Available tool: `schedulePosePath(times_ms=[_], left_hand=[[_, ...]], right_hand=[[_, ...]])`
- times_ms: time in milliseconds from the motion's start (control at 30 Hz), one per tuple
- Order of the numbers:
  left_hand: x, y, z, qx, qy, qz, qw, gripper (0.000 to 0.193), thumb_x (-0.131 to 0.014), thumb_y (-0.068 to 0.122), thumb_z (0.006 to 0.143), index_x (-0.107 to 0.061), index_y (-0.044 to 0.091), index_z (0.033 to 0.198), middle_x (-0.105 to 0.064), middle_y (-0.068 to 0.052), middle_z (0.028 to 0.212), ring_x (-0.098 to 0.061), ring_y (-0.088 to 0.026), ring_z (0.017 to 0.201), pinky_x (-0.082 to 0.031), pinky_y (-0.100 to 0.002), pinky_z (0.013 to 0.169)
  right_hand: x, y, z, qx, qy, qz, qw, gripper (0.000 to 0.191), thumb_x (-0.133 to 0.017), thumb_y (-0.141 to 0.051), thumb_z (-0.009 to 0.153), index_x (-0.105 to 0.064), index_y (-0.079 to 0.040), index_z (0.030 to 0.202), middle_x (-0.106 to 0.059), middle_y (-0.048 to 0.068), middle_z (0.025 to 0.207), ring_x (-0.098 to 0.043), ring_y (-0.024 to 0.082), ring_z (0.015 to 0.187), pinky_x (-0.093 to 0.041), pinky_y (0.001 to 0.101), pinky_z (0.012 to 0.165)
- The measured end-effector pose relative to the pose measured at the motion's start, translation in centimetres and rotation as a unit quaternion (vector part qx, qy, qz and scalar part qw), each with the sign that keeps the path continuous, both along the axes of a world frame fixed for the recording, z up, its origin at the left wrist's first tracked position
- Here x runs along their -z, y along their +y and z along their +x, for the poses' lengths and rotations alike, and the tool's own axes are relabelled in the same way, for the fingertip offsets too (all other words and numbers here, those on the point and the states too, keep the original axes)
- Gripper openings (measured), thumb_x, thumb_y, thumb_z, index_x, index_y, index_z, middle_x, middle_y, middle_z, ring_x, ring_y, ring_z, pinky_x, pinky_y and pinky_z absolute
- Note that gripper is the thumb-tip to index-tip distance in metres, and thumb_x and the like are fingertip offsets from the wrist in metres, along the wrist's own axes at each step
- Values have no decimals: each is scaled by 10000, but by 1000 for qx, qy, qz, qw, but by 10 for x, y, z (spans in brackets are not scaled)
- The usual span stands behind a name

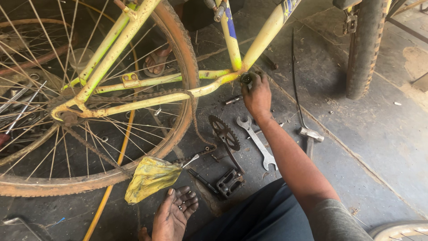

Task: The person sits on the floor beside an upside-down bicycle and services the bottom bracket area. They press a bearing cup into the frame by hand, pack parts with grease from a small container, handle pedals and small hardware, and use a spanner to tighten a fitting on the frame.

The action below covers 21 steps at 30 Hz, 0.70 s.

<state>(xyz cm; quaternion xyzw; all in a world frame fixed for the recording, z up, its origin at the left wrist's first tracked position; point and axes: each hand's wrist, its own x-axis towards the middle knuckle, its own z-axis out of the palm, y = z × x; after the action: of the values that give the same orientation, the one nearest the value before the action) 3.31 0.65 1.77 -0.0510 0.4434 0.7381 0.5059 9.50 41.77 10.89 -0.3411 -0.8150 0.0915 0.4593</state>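
A yellow bicycle frame (147,85) stands over a dark greasy floor, its rusty rear wheel (178,58) at the left. My right hand (257,96) reaches up to the bottom bracket shell (245,78), fingers closed around the dark part there. My left hand (174,214) rests palm up near the floor, fingers apart, with small bearing balls (180,206) lying on the palm. A crumpled yellow wrapper (149,178) lies just left of that hand. A loose chain (192,111) hangs off the frame.
On the floor lie a chainring with crank arm and pedal (227,156), a double-ended spanner (257,143), a hammer (310,134), a short axle (233,100) and a dark rod (203,180). Another tyre (365,44) stands at upper right. Someone's sandalled foot (156,62) shows behind the wheel.
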Motion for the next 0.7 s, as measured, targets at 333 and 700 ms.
schedulePosePath(times_ms=[333,700], left_hand=[[78,-13,-21,51,-16,140,989,618,-459,477,1023,-584,-74,1274,-680,-231,1123,-664,-357,1065,-522,-525,967],[165,-3,-74,239,-207,369,874,712,-451,562,1066,-461,-33,1457,-524,-305,1427,-467,-495,1384,-315,-633,1144]], right_hand=[[25,28,-3,8,-77,76,994,225,-635,-154,977,-594,-21,1153,-646,226,1073,-633,431,990,-525,529,836],[-2,20,-7,-23,-59,-8,998,430,-724,-184,816,-523,-40,1167,-669,225,1006,-659,444,916,-538,532,742]])
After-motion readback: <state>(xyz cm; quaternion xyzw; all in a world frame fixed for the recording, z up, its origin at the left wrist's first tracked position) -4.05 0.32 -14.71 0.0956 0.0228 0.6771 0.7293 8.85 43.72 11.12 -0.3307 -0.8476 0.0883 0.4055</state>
